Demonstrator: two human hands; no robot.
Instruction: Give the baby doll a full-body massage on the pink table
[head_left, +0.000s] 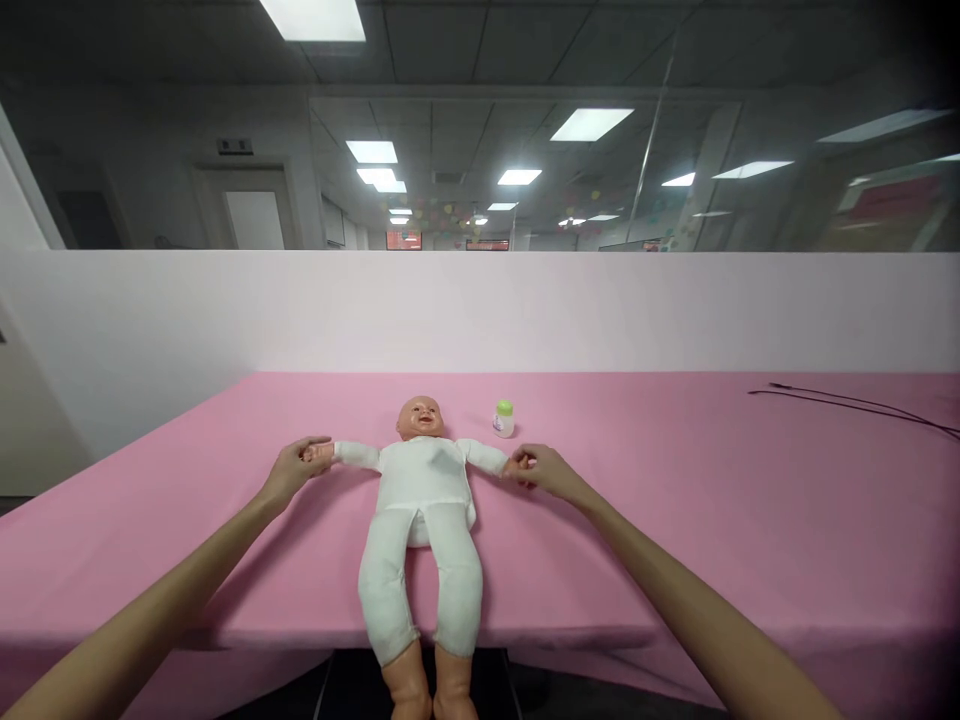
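A baby doll [424, 475] with a white cloth body lies on its back on the pink-covered table [585, 570], its head toward the wall and its feet hanging past the front edge. Both doll arms are spread out sideways. My left hand [298, 468] is closed on the doll's hand at the left. At the right, my right hand [541, 470] pinches the doll's other hand between thumb and fingers. Just beyond that hand stands a small clear bottle [504, 424] with a green cap, upright beside the doll's head and touched by neither hand.
Thin black cables [847, 400] lie at the table's far right. Behind the table rises a white low wall [525, 310] with glass above it. Dark floor shows below the front edge, around the doll's feet.
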